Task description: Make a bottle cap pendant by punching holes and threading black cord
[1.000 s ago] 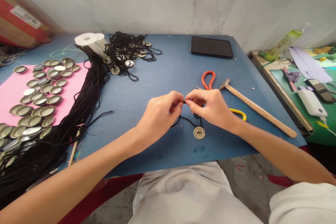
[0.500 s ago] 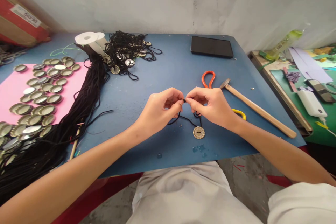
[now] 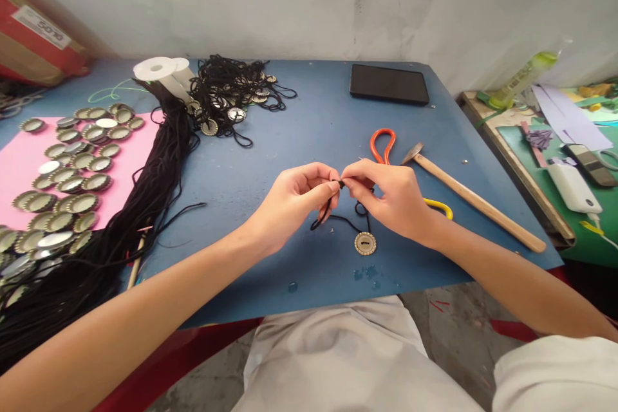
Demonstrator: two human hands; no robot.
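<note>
Over the front middle of the blue table, my left hand (image 3: pixel 302 203) pinches a black cord (image 3: pixel 344 221) between thumb and fingers. Opposite it, fingertips almost touching, my right hand (image 3: pixel 386 196) pinches the same cord. A small dark knot or crossing shows between the fingertips; its exact form is too small to make out. The cord loops below both hands and runs to a flattened bottle cap (image 3: pixel 365 244), which lies on the table with the cord through its middle. Partly hidden behind my right hand are tools with an orange handle (image 3: pixel 383 141) and a yellow handle (image 3: pixel 440 207).
A hammer (image 3: pixel 477 196) lies right of my hands, a black phone (image 3: pixel 389 84) behind them. Bottle caps (image 3: pixel 82 203) cover a pink sheet (image 3: pixel 24 151) at left, beside a bundle of black cords (image 3: pixel 159 161). Corded caps (image 3: pixel 232 87) and white spools (image 3: pixel 157 68) stand at the back.
The fingers have shifted slightly around the cord, and the dark bit between them now looks bulkier. The loop under my left hand hangs differently. The bottle cap has stayed in place.
</note>
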